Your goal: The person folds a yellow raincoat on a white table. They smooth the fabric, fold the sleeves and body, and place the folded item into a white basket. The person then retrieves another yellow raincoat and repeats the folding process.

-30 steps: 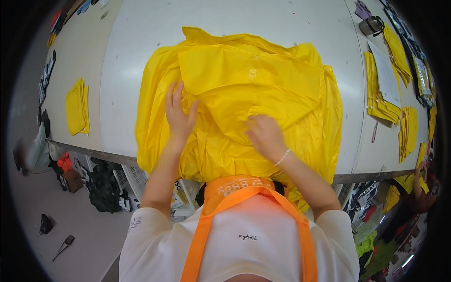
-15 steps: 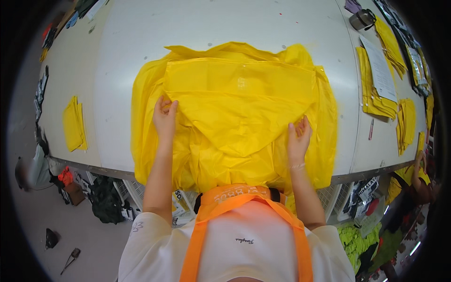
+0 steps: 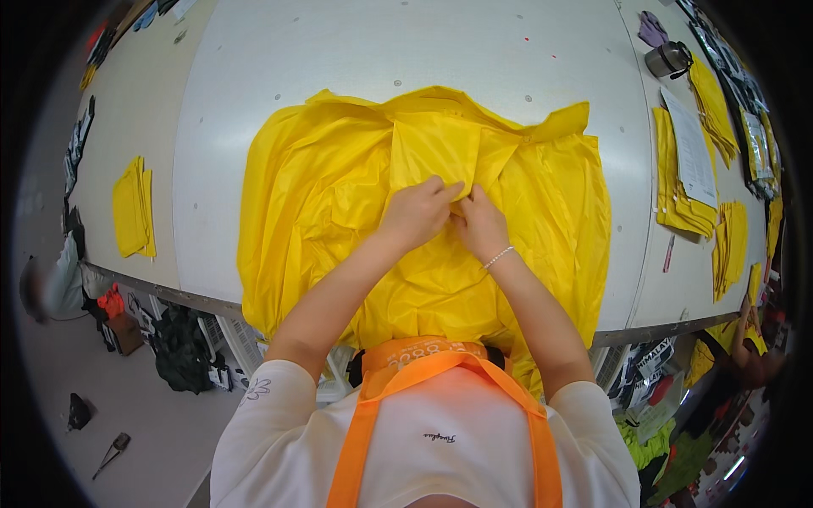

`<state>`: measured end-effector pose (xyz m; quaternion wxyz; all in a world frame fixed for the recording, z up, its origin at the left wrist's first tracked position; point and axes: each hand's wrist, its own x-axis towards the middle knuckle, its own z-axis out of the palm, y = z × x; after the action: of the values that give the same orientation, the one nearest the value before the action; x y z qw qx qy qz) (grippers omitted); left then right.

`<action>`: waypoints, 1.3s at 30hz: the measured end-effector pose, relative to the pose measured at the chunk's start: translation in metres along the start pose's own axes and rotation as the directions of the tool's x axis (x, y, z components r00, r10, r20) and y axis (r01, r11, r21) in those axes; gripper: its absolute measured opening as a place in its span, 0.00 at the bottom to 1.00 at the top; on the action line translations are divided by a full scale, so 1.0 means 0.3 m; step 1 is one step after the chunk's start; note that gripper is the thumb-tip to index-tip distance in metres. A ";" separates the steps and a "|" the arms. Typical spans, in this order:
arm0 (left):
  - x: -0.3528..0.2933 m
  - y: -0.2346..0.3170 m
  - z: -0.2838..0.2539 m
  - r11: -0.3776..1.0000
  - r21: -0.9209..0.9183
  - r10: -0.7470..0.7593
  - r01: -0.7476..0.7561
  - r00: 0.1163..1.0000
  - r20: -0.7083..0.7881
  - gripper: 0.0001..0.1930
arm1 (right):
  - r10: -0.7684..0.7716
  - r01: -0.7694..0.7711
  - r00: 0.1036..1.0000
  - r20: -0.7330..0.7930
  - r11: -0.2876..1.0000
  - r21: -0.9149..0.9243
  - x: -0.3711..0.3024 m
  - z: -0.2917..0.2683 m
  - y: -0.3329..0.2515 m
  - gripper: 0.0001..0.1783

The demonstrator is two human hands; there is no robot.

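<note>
A large yellow garment (image 3: 296, 203) of thin, shiny fabric lies crumpled across the table in front of me, reaching its near edge. At its middle, one part is folded into a narrow flap (image 3: 434, 152) that points away from me. My left hand (image 3: 417, 212) grips the near end of this flap, fingers bent and thumb pressed in. Right beside it, my right hand (image 3: 483, 224) pinches the same fabric, its fingertips almost touching the left ones. The cloth between the fingertips is partly hidden.
Folded yellow pieces (image 3: 133, 207) lie at the left. On the right are yellow stacks (image 3: 673, 182), a printed sheet (image 3: 690, 144), a pen (image 3: 669, 254) and a metal flask (image 3: 667, 59). Another person's hand (image 3: 749, 311) shows at the right edge. Dark cloth (image 3: 182, 347) sits below the table.
Both hands have come inward from the sides of the wide flap to the garment's middle. The flap is gathered into a narrower fold. My view has shifted slightly.
</note>
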<state>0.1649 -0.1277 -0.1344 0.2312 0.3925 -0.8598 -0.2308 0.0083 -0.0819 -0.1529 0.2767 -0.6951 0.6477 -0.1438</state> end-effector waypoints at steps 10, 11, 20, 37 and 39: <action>-0.054 -0.106 0.138 0.995 -0.017 -0.094 0.097 0.987 0.130 0.17 | -0.482 0.470 0.876 0.039 0.831 -0.297 -0.236 -0.072 -0.030 0.22; -0.051 -0.106 0.132 0.992 -0.033 -0.119 0.126 0.982 0.149 0.16 | -0.516 0.495 0.856 0.024 0.805 -0.326 -0.222 -0.042 -0.013 0.20; 0.042 -0.150 0.080 0.719 -0.398 -0.325 0.569 0.782 0.532 0.15 | 0.094 -0.130 0.967 0.237 0.981 0.141 -0.070 -0.011 -0.007 0.16; 0.026 0.057 -0.113 0.976 0.120 0.137 -0.180 0.944 0.300 0.19 | 0.328 -0.394 0.817 0.475 0.918 0.044 0.119 0.032 0.132 0.19; -0.070 0.063 -0.074 0.896 0.125 0.352 -0.425 0.854 0.383 0.19 | 0.335 -0.438 0.783 0.524 0.895 0.084 0.136 0.048 0.159 0.20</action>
<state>0.1794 -0.1050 -0.1105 0.0744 0.1840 -0.9677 -0.1552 -0.0180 -0.1193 -0.1983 0.5259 -0.5283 0.6656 0.0352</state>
